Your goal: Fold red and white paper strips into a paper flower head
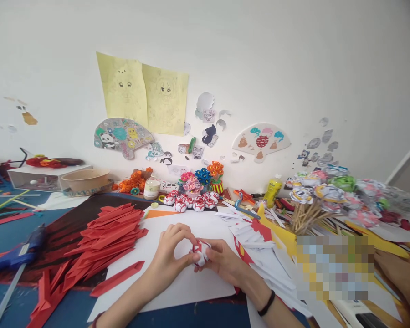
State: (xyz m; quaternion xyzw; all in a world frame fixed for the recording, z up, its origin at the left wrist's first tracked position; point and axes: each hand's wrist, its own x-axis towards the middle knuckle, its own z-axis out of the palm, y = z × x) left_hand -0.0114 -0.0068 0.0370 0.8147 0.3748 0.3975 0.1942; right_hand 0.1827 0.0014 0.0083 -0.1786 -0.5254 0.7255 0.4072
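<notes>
Between my two hands is a small red and white folded paper ball (201, 253), held above a white paper sheet (150, 291). The thumb and forefinger of my left hand (172, 250) pinch its left side. My right hand (223, 262) grips it from the right, with some fingers curled underneath. To the left lies a heap of folded red paper strips (111, 232), and one red strip (118, 278) rests apart on the sheet's edge. Folded white paper strips (256, 250) are spread to the right. Several similar red and white paper balls (198, 203) sit behind the sheet.
A blue glue gun (20, 255) lies at the left. Paper flowers on sticks (304, 214) are bundled at the right, near a yellow bottle (273, 190). Another person's hand (401, 278) shows at the right edge. A basket (85, 180) stands at the back left.
</notes>
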